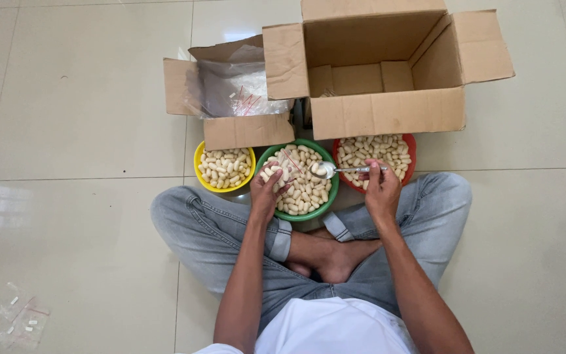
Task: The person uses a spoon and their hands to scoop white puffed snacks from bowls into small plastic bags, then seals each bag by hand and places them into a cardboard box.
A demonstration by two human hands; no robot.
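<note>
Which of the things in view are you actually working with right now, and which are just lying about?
In use:
left hand, holding a small clear bag over the green bowl
right hand, holding the spoon

Lying about:
yellow bowl
red bowl
big box
small box
loose bags on the floor

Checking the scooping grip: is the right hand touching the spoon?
Touching. The head view shows the right hand with its fingers closed around the spoon handle.
</note>
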